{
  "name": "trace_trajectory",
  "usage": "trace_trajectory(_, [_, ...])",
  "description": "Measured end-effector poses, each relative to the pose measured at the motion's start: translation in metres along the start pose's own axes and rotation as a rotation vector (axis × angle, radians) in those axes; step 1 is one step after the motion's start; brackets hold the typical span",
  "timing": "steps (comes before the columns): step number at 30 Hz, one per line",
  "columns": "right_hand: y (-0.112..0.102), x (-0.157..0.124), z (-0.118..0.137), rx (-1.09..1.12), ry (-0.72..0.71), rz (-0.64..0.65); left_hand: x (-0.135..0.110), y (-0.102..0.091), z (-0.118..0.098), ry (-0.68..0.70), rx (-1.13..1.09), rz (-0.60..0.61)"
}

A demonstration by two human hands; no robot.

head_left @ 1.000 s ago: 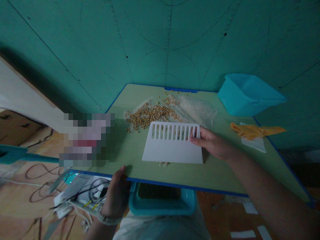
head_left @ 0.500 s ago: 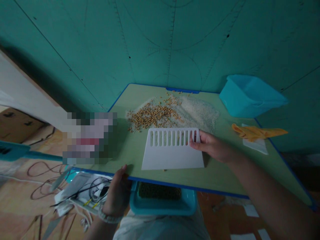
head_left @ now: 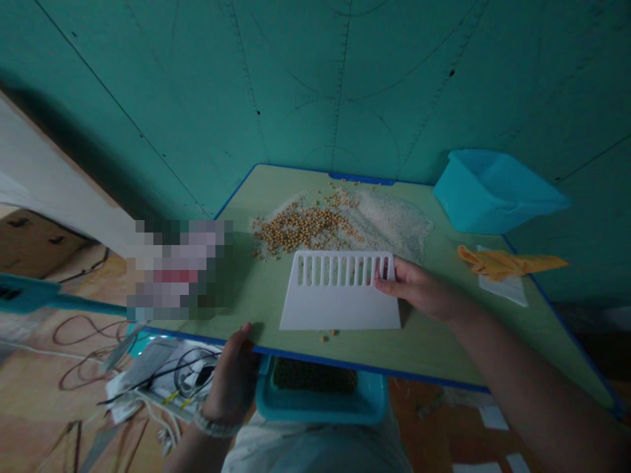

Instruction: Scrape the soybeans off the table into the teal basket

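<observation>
My right hand (head_left: 419,286) pinches the right end of a white plastic scraper (head_left: 340,309), a wide plate with a row of slots along its upper part. The scraper is over the pale green table (head_left: 444,348), just in front of a heap of tan soybeans (head_left: 308,225) and white grains (head_left: 394,220). Two stray beans (head_left: 328,336) lie below its lower edge. At the front edge of the table, my left hand (head_left: 235,374) grips the board with its thumb on top; its other fingers are mostly hidden beneath.
A blue bin (head_left: 493,197) stands at the back right. Nearer lies an orange cloth (head_left: 507,264) on something white. Under the front edge, a blue tray (head_left: 323,410) holds dark material. A pixelated item (head_left: 180,276) sits at the left, above cables on the floor.
The scraper's lower edge has shifted slightly away from me, and two beans now show below it instead of one. My left hand stays at the table edge.
</observation>
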State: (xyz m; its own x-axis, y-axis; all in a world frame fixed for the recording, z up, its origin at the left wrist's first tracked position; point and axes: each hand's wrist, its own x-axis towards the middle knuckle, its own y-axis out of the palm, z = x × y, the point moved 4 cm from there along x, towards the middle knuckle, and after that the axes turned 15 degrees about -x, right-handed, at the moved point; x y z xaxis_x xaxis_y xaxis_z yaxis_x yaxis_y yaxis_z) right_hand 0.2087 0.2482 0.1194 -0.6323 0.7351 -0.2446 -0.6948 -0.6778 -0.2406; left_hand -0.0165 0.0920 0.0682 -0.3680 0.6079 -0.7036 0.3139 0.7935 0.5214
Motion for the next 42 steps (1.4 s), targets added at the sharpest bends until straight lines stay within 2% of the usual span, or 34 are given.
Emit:
trace_trajectory(13, [0.008,-0.005,-0.002,-0.041,0.063,0.086,-0.003,0.003,0.001,-0.051,-0.007,-0.017])
trace_trajectory(20, [0.017,-0.011,0.006,-0.082,0.027,0.288,-0.003,0.004,-0.001,-0.045,0.023,0.013])
trace_trajectory(26, [0.021,-0.015,0.009,-0.045,0.014,0.339,-0.002,0.002,0.0,-0.095,0.046,0.048])
trace_trajectory(29, [0.016,-0.013,0.006,-0.017,0.051,0.27,-0.002,0.003,0.001,-0.096,0.028,0.052])
trace_trajectory(34, [-0.022,-0.003,0.005,0.123,0.008,-0.202,-0.001,0.002,0.0,-0.013,-0.016,-0.008])
trace_trajectory(36, [-0.035,-0.002,0.006,0.181,-0.016,-0.325,-0.001,0.002,0.0,-0.002,-0.017,-0.025])
trace_trajectory(38, [-0.039,-0.003,0.007,0.197,-0.009,-0.338,-0.001,0.002,0.0,-0.007,-0.018,-0.038])
trace_trajectory(42, [-0.03,-0.006,0.004,0.143,0.1,-0.126,0.0,0.001,0.0,-0.016,-0.021,-0.037])
